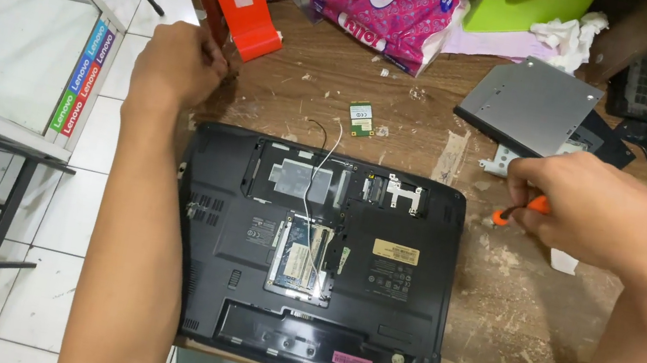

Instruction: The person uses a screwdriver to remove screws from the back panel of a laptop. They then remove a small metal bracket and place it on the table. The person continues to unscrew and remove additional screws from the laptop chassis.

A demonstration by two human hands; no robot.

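- Worn wooden tabletop [527,333], scuffed and dusty, fills centre and right of frame; white tile floor [48,284] and a glass display case [12,38] at left.
- Black laptop [317,269] lies bottom-up at frame centre, near the tabletop's front edge; several cover plates already off, bays open.
- Exposed memory bay [303,259] in mid-chassis, thin white and black antenna wires [326,155] trail across it toward the top edge.
- Right hand [593,211] at right of frame, just beside the laptop's upper right corner, fingers closed around an orange-handled screwdriver [524,210]; tip not visible.
- Left hand [178,63] at upper left, curled into a loose fist at the tabletop's edge beside an orange plastic piece [248,13]; cannot tell if it holds anything.
- Doing this well, as I judge it: steady the chassis with the free hand, seat the driver tip square in each screw head, keep off the loose wires.
- Small green card [362,117] lies loose above the laptop, well apart from it; easy to knock off.
- Grey optical drive [532,103] at upper right, with a metal bracket [500,158] at its lower edge.
- Pink tissue pack [390,7] and green object [532,6] along the top edge.
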